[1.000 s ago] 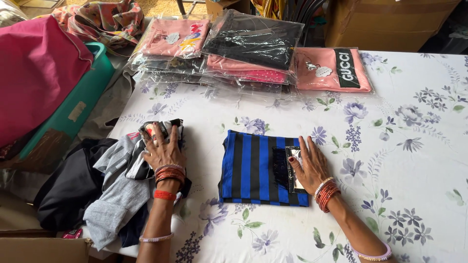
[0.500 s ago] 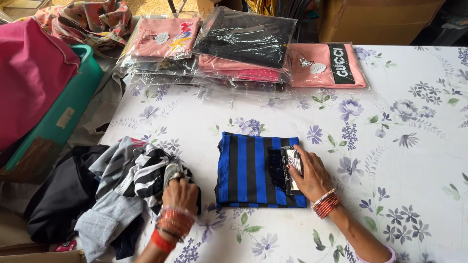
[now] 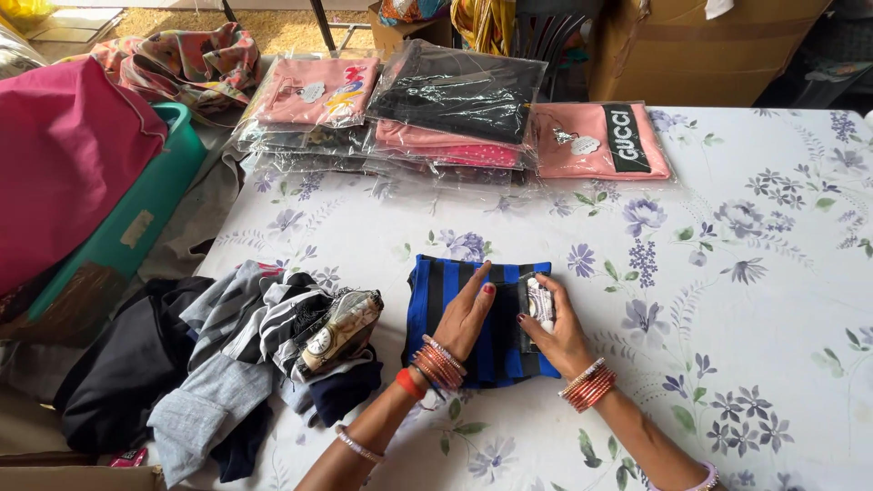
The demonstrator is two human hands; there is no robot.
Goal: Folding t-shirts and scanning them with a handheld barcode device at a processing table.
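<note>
Both hands are pressing flat, neither grip closed, on the folded blue-and-black striped garment lying mid-worktop: left hand smoothing, right hand apparently steadying its tag; careful flattening comes next.

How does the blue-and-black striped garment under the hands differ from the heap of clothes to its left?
The striped garment is folded into a neat flat square; the clothes heap is loose and crumpled. Both hands, left hand and right hand, rest on the garment; none touches the heap. The garment is bare; so is the heap, unlike the bagged stacks behind.
</note>
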